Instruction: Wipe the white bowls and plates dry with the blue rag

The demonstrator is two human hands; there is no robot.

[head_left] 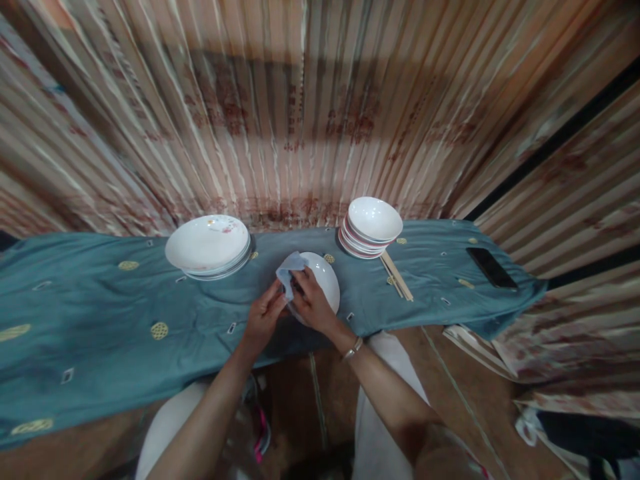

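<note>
A thin pale-blue cloth (291, 267) is bunched between my two hands, in front of a round white dish (326, 283) at the near edge of the table. My left hand (264, 317) has its fingers closed on the cloth's lower left side. Over the left part of the dish, my right hand (313, 301) grips the cloth with bent fingers and wears a bracelet at the wrist. The hands and cloth cover much of the dish, so I cannot tell whether it is a plate or a bowl.
Left of my hands stands a stack of large white dishes (207, 243) with a floral print. A stack of white bowls (375, 219) stands to the right, with wooden chopsticks (399, 277) beside it. A black phone (491, 268) lies at the right end. Curtains (300, 133) hang behind the table.
</note>
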